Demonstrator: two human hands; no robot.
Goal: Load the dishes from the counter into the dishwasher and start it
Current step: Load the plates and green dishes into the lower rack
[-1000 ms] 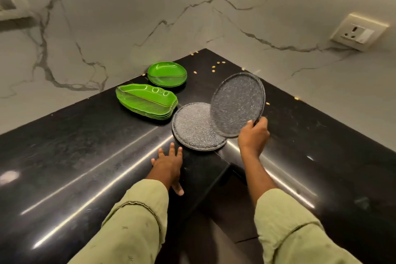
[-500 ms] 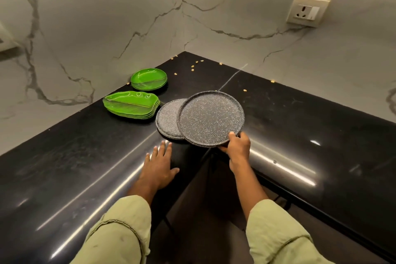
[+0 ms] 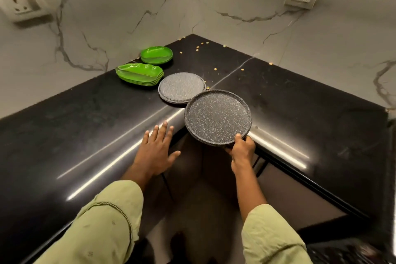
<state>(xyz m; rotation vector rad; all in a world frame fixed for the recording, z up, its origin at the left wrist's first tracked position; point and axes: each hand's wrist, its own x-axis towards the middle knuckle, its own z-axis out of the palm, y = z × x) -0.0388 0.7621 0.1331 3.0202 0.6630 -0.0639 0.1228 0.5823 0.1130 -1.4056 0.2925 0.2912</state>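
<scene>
Lifted off the grey stack (image 3: 181, 88) half a second ago, the speckled plate (image 3: 217, 117) now hangs level, just nearer the person than that stack, over the counter (image 3: 85, 118) edge. The right hand (image 3: 242, 149) pinches its near rim, a narrow grip holding the plate. The left hand (image 3: 157, 150) lies spread on the counter, nearer than the stack, holding nothing. Green leaf plates (image 3: 139, 74) wait left of the stack. Loading has barely begun, I judge; no dishwasher shows.
</scene>
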